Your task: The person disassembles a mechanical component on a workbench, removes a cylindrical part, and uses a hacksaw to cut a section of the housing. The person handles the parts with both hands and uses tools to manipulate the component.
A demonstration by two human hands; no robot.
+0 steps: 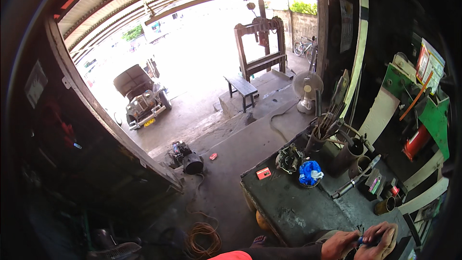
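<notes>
At the lower right, my left hand (338,244) and my right hand (383,240) are close together over the near end of the dark workbench (293,212). Both have curled fingers. A small dark-blue object (362,241) shows between them, its kind too covered by fingers to make out. My right fingers wrap around it, and my left fingertips pinch at its near side. A dark sleeve (303,252) covers my left forearm. Standing on the bench just beyond my right hand is a rusty metal cup (384,205).
On the bench are a red box (263,173), a blue plastic bag (310,173), a grease gun (344,188) and pots of rods (315,142). Coiled cable (203,240) and a motor (192,162) lie on the floor. A fan (307,89) and bench (240,86) stand beyond.
</notes>
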